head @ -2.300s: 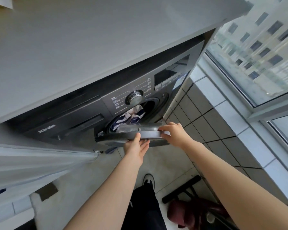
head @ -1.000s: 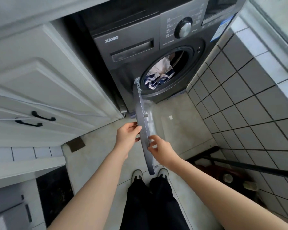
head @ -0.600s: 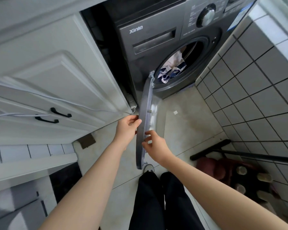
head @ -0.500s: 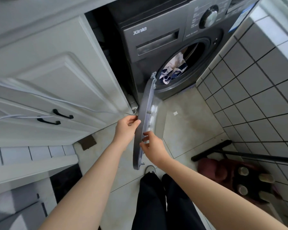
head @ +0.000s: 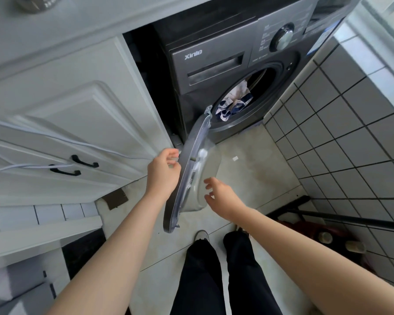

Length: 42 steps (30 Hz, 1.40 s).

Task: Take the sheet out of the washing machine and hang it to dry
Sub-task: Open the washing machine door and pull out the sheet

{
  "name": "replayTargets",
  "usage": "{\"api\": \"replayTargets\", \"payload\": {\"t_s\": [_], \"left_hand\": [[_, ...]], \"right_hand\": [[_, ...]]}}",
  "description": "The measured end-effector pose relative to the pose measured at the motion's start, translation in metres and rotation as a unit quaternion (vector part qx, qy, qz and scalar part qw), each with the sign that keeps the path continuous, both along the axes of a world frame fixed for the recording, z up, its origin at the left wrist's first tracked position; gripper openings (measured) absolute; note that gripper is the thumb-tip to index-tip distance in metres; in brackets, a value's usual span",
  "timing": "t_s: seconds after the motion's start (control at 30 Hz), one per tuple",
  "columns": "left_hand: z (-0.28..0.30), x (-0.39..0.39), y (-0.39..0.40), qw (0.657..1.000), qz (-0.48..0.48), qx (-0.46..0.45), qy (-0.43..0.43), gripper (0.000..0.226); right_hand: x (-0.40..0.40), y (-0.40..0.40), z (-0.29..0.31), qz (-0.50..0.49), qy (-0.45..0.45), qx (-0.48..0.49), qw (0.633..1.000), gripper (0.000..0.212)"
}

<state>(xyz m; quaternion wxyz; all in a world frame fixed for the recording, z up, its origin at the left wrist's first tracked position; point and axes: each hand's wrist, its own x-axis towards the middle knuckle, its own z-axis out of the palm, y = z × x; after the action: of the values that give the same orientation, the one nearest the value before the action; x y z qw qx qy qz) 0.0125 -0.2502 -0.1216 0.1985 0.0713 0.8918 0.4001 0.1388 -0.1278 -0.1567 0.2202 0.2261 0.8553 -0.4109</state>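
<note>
Sheet (head: 233, 103) sits bunched at the drum mouth of the washing machine (head: 214, 71), white with navy pattern; likely damp, heavy, limp, so grab a thick fold at the front edge and haul hand over hand. Door (head: 187, 176) hangs open. Left hand (head: 163, 170) by its outer rim, fingers loosely curled, holding nothing; right hand (head: 221, 197) beside the glass, fingers spread, empty.

You stand on a pale floor (head: 255, 173) between white cabinets (head: 62, 123) with black handles (head: 84, 162) and a grey tiled wall (head: 350, 142).
</note>
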Motion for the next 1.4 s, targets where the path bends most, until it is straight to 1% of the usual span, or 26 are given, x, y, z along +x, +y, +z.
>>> {"api": "replayTargets", "payload": {"t_s": [0.1, 0.27, 0.33, 0.5, 0.6, 0.7, 0.77, 0.87, 0.93, 1.13, 1.23, 1.3, 1.4], "left_hand": [[0.016, -0.007, 0.021, 0.999, -0.033, 0.014, 0.036, 0.033], [0.013, -0.005, 0.07, 0.995, -0.085, 0.017, 0.045, 0.035], [0.006, -0.004, 0.092, 0.992, -0.114, -0.007, 0.059, 0.036], [-0.016, -0.003, 0.15, 0.975, -0.178, -0.096, 0.093, 0.038], [-0.034, -0.01, 0.184, 0.973, -0.169, -0.128, 0.094, 0.038], [-0.06, -0.018, 0.215, 0.973, -0.162, -0.144, 0.073, 0.038], [-0.079, -0.024, 0.233, 0.968, -0.17, -0.172, 0.066, 0.04], [-0.11, -0.038, 0.255, 0.954, -0.2, -0.215, 0.067, 0.043], [-0.131, -0.049, 0.266, 0.942, -0.218, -0.243, 0.074, 0.044], [-0.199, -0.085, 0.302, 0.9, -0.265, -0.314, 0.144, 0.049], [-0.229, -0.106, 0.321, 0.877, -0.276, -0.352, 0.177, 0.054], [-0.248, -0.121, 0.333, 0.86, -0.279, -0.38, 0.196, 0.062], [-0.274, -0.143, 0.344, 0.851, -0.253, -0.417, 0.195, 0.071]], "right_hand": [[0.006, 0.033, 0.0, 0.002, -0.005, 0.022, 1.0, 0.041], [0.013, 0.097, -0.003, 0.003, -0.024, 0.063, 0.998, 0.035], [0.017, 0.125, -0.007, -0.002, -0.032, 0.072, 0.997, 0.035], [0.008, 0.198, -0.021, -0.025, -0.029, 0.08, 0.996, 0.045], [-0.009, 0.241, -0.036, 0.005, -0.028, 0.093, 0.995, 0.045], [-0.032, 0.278, -0.051, 0.032, -0.024, 0.115, 0.993, 0.046], [-0.049, 0.297, -0.063, 0.059, -0.019, 0.133, 0.989, 0.044], [-0.075, 0.32, -0.086, 0.096, -0.001, 0.156, 0.983, 0.044], [-0.092, 0.331, -0.104, 0.098, 0.014, 0.164, 0.982, 0.044], [-0.134, 0.356, -0.173, 0.088, 0.023, 0.189, 0.978, 0.044], [-0.163, 0.365, -0.202, 0.085, 0.041, 0.196, 0.976, 0.051], [-0.184, 0.37, -0.219, 0.083, 0.056, 0.204, 0.974, 0.057], [-0.213, 0.376, -0.243, 0.054, 0.078, 0.201, 0.975, 0.065]]}}
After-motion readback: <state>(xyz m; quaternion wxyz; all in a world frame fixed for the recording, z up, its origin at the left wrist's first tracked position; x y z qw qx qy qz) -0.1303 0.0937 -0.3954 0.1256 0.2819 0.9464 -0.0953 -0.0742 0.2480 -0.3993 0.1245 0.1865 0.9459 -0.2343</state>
